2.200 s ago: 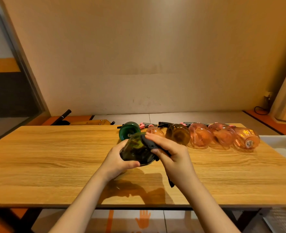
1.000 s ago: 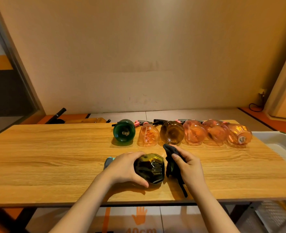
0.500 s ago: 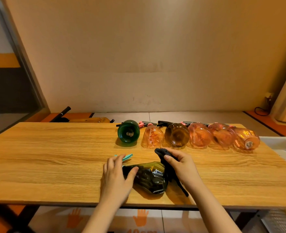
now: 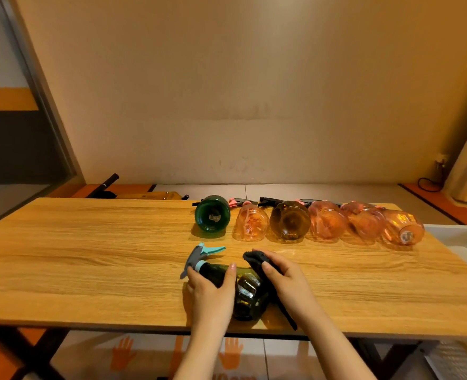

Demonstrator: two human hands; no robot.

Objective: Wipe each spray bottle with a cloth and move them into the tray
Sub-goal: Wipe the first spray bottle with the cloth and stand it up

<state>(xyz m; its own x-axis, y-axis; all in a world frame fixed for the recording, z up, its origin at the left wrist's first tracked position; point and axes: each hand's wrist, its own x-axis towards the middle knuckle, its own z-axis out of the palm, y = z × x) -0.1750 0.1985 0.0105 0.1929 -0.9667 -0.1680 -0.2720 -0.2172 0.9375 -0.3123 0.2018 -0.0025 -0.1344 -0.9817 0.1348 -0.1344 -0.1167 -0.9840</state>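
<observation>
Currently the wiping stage is under way on one dark green spray bottle [image 4: 240,290], which lies on its side near the front edge of the desk [image 4: 89,259] with its teal trigger head [image 4: 203,255] pointing away and to the left. Six more bottles — one green bottle [image 4: 212,217], one amber bottle [image 4: 290,220] and four pink bottles [image 4: 364,222] — lie in a row toward the far edge and appear to await treatment. What shows of the white tray [image 4: 457,239], at the right end of the desk, holds no bottle, so by this evidence none has been transferred. The left hand [image 4: 210,294] has its grip curled around the bottle's neck and shoulder, steadying it. The right hand [image 4: 287,281] has its grip closed on the black cloth [image 4: 257,260] — pressed against the bottle's right flank.
</observation>
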